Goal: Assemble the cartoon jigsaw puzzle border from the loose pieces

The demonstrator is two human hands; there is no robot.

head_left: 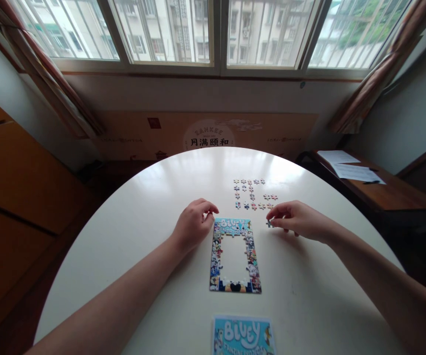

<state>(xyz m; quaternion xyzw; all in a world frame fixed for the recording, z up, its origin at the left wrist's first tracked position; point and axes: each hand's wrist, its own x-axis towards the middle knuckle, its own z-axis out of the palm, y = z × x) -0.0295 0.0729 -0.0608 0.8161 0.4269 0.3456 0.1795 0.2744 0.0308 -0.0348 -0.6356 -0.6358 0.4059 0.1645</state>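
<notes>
In the middle of the table lies a jigsaw puzzle [253,254], its colourful border joined into a frame around a bare centre. My left hand [195,223] rests by its upper left corner, fingers loosely bent, with a gap between thumb and forefinger and nothing seen in them. To the right of the frame, my right hand [294,218] pinches a puzzle piece [269,223] between thumb and fingers, low over the table. Beyond the frame, loose puzzle pieces [252,196] are spread in rough rows.
A blue Bluey picture card [243,335] lies at the near edge of view. The round white table [131,236] stands before a window. On the right, a brown side table [393,195] holds papers [358,172] and a pen. An orange-brown cabinet [24,197] is at the left.
</notes>
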